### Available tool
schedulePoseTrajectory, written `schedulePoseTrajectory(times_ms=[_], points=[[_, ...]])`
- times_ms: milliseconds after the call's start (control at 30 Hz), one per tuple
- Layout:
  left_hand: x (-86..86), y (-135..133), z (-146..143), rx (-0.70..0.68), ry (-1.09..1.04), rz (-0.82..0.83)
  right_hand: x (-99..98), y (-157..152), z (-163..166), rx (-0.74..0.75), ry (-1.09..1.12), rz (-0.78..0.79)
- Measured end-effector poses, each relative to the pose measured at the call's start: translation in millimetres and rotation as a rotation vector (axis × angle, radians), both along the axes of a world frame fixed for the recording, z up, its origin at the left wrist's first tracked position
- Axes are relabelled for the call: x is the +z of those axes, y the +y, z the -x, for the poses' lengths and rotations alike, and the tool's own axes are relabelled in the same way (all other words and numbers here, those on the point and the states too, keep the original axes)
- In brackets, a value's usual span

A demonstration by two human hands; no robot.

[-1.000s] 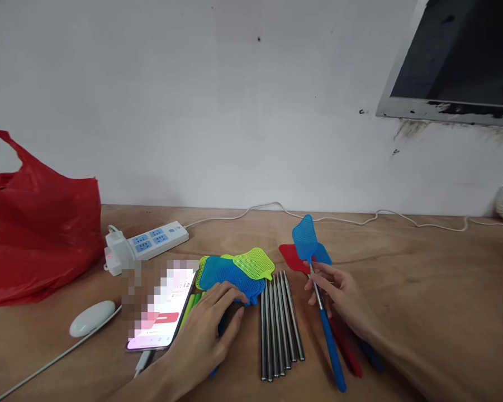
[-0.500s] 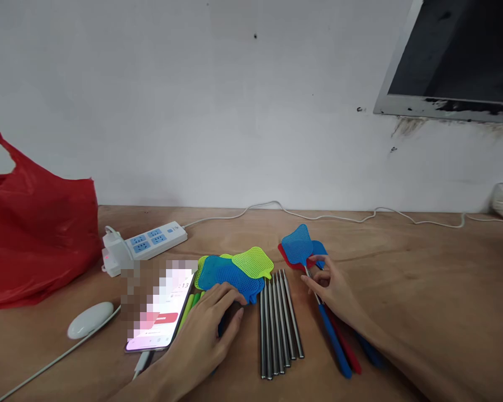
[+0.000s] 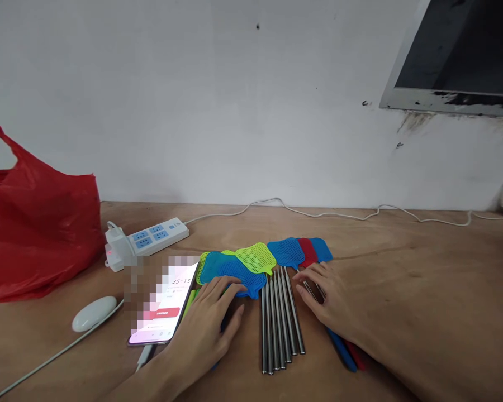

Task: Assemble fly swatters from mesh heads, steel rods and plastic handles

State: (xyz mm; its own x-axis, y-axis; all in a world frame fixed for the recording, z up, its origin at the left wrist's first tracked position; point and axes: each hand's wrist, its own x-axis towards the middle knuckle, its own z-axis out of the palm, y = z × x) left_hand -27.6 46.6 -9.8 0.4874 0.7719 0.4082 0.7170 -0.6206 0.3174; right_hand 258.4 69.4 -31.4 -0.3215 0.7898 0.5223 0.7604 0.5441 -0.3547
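My left hand (image 3: pixel 209 318) rests palm down with thumb and fingers apart, its fingertips by the blue swatter head (image 3: pixel 249 282). A yellow-green fly swatter head (image 3: pixel 256 257) overlaps that blue one. Several bare metal rods (image 3: pixel 279 324) lie side by side between my hands. My right hand (image 3: pixel 329 296) is over the shafts of a second group, thumb apart from the fingers. That group has a blue fly swatter (image 3: pixel 285 252), a red one (image 3: pixel 307 251) and another blue one (image 3: pixel 321 249), heads overlapping. My palm and forearm hide parts of their shafts and handles.
A lit phone (image 3: pixel 167 307) lies at my left wrist, with a white mouse-shaped object (image 3: pixel 94 314) beside it. Farther left are a power strip (image 3: pixel 159 237) and a red plastic bag (image 3: pixel 42 234). A white cable (image 3: pixel 327 215) runs along the wall.
My right hand has lowered the blue fly swatter onto the table, its head now left of the red one, and its fingers have loosened. My left hand stays nearly in place.
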Motion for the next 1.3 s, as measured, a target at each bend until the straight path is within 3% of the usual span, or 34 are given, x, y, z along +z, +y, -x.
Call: schedulePoseTrajectory(times_ms=[167, 433, 600, 867, 1300], points=[[9.7, 4.3, 4.0, 0.080, 0.054, -0.013, 6.4, -8.9, 7.8, 0.066, -0.026, 0.043], [15.3, 10.2, 8.4, 0.341, 0.542, 0.052, 9.9, -11.2, 10.9, 0.102, -0.021, 0.101], [15.4, 8.0, 8.6, 0.444, 0.654, 0.063, 7.7, -9.7, 10.3, 0.093, -0.021, 0.100], [20.8, 5.8, 9.0, 0.445, 0.674, 0.145, 6.5, -10.5, 11.0, 0.063, -0.017, 0.125], [21.4, 0.1, 6.9, 0.375, 0.610, 0.136, 8.4, -16.0, 13.7, 0.077, -0.028, 0.187]])
